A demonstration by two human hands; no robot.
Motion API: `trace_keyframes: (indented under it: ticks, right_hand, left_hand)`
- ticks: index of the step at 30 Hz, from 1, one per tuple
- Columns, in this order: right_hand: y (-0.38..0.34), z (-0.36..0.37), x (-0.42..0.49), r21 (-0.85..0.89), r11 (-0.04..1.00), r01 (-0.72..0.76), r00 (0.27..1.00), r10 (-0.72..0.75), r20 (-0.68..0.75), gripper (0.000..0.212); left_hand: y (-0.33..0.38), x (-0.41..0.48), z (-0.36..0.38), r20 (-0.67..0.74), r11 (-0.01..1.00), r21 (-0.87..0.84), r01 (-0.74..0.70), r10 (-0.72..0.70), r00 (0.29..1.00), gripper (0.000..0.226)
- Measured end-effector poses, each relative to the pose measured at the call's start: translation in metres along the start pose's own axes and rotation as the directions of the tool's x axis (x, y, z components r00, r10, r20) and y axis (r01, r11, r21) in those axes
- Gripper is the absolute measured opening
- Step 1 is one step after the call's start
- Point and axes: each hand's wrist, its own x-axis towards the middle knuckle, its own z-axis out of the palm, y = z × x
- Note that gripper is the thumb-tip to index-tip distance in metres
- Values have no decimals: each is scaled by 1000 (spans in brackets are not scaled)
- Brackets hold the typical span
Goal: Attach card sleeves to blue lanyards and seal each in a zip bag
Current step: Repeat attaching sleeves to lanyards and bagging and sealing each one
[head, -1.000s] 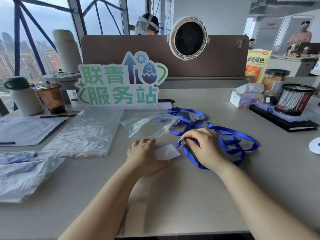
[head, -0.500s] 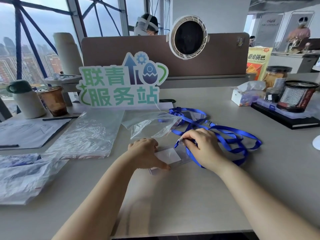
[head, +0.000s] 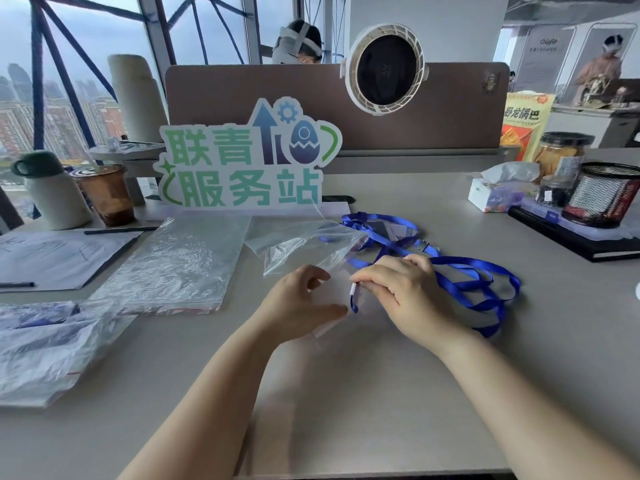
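Pinching the lanyard [head: 467, 271] end with our right hand [head: 405, 292], we grip the sleeve [head: 337, 293] with our left hand [head: 298, 303], just beside the bag [head: 304, 247].

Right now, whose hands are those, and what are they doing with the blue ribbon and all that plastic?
There is no machine here. A person wears a camera on the head, so you look down at their own two hands. They work at a grey table. The left hand holds a clear card sleeve, a bit blurred. The right hand pinches the end of a blue lanyard, the ribbon you saw, close to the sleeve. Behind the hands lies a clear zip bag, and further left a stack of flat bags. A green sign stands at the back.
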Motion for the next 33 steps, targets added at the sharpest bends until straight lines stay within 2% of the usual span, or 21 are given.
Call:
trace_keyframes:
  ticks: [3,5,10,13,15,17,20,22,25,28,31,33]
  right_hand:
    - [-3,-1,1,-38,999,33,999,-33,-10,23]
    - [-5,-2,2,-45,999,22,1000,-23,-11,22]
    - [-6,-3,4,-76,996,42,998,-45,-37,18]
    - [-4,-6,3,-35,999,29,997,-32,-67,20]
    - [-2,-9,4,33,999,1,996,2,-85,20]
    - [1,-13,5,194,979,-67,992,86,-90,18]
    - [3,-21,7,474,846,-243,957,290,-29,7]
    - [4,-22,7,524,797,-301,937,348,10,13]
    - [5,-18,5,478,819,-318,943,327,66,20]
    - [4,-12,2,400,857,-326,946,295,137,24]
    - [0,-8,0,270,905,-328,934,266,239,22]
    - [-3,-8,-1,153,954,-258,936,208,282,19]
  left_hand:
    - [4,-1,0,46,988,-148,39,-33,998,56]
    - [8,-3,1,45,982,-181,53,-45,998,52]
    - [4,-2,4,-14,1000,16,-27,28,1000,31]
    - [4,-1,1,-9,999,-11,-47,47,999,16]
    - [4,-2,-1,-7,997,-29,-77,76,997,11]
    - [4,-3,-4,1,993,-76,-94,95,995,10]
    - [2,-3,-9,26,985,-138,-103,107,994,12]
    - [2,-3,-13,38,977,-201,-78,88,995,18]
    - [4,-4,-17,23,892,-451,-14,28,999,15]
    - [5,-3,-17,-89,805,-594,-8,-56,994,6]
    - [1,3,-15,-247,781,-624,-15,-179,952,9]
    - [-2,6,-13,-355,835,-550,-14,-218,909,11]
